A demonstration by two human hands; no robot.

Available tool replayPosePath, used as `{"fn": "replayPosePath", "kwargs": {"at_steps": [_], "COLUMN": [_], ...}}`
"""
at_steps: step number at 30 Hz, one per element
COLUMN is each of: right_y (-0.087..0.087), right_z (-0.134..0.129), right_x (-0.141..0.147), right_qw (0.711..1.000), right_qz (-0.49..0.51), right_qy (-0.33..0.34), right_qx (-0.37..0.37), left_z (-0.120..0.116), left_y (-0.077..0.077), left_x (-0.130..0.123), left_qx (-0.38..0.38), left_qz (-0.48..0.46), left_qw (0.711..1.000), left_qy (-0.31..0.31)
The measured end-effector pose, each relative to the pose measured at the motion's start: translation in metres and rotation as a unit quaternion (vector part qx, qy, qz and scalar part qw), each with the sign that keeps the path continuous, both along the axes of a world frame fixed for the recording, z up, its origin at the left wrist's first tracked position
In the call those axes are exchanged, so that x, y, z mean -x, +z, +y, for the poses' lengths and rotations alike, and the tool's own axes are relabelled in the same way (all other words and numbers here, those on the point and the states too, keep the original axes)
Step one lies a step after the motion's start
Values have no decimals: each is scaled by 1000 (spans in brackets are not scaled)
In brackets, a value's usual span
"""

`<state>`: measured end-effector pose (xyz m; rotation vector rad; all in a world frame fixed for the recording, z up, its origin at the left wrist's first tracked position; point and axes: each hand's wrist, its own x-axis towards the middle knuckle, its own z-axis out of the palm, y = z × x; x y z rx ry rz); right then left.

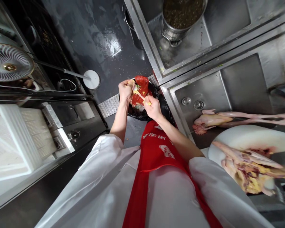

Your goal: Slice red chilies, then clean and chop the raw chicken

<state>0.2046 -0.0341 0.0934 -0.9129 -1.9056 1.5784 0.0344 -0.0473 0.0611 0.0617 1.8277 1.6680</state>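
Smooth, stained steel sinks (243,77) flank the dark, wet-shined floor (85,34) on the right, and white characters mark the red apron (153,153). Over a glossy black bin bag (136,114), left hand (125,91) and right hand (153,108) clench opposite ends of a taut, yellowish strip (139,95), perhaps poultry offal.

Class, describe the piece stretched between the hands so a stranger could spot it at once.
Beside the steel sink, find the open black bag. Above it, the left hand and right hand grip the piece between them. It is a thin, pale, yellowish strip, unlike the bright red material below.
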Motion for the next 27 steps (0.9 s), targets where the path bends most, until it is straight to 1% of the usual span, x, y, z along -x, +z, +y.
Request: {"fn": "replayPosePath", "kwargs": {"at_steps": [2, 4, 5, 7, 9, 11, 12, 13, 14, 15, 16, 17, 20, 23, 25, 27], "right_y": [6, 8, 6, -5, -24, -43, -50, -54, -56, -56, -54, -52, -47, -50, -54, -56], "right_z": [-1, 1, 3, 8, 13, 15, 15, 14, 14, 12, 11, 10, 9, 7, 3, -1], "right_x": [-8, -15, -18, -17, -7, 11, 23, 35, 47, 59, 70, 80, 100, 109, 110, 109], "right_qw": [1000, 999, 999, 998, 998, 987, 973, 951, 927, 907, 892, 882, 868, 861, 859, 874], "right_qz": [11, 17, 17, 9, -22, -102, -159, -220, -274, -316, -342, -355, -373, -369, -357, -321], "right_qy": [-13, -29, -34, -29, 19, 114, 168, 217, 253, 275, 289, 297, 312, 339, 355, 358], "right_qx": [7, 26, 37, 57, 63, 44, 24, -1, -26, -49, -68, -84, -101, -88, -90, -65], "left_z": [-3, -10, -14, -24, -33, -40, -44, -47, -49, -52, -54, -57, -64, -70, -73, -76], "left_y": [-3, -5, -5, -5, -3, 0, 2, 4, 6, 9, 11, 13, 18, 19, 18, 19], "left_x": [11, 25, 32, 44, 51, 53, 52, 51, 50, 49, 48, 47, 46, 48, 53, 58], "left_qx": [7, 16, 19, 25, 29, 32, 33, 34, 34, 34, 35, 37, 46, 56, 71, 92], "left_qz": [1, 13, 19, 28, 32, 36, 40, 44, 49, 54, 56, 58, 64, 100, 133, 164], "left_qw": [1000, 998, 998, 997, 998, 998, 998, 998, 998, 998, 998, 998, 997, 993, 988, 982], "left_qy": [30, 57, 64, 65, 51, 33, 26, 21, 18, 15, 12, 6, -18, -29, -24, -25]}}
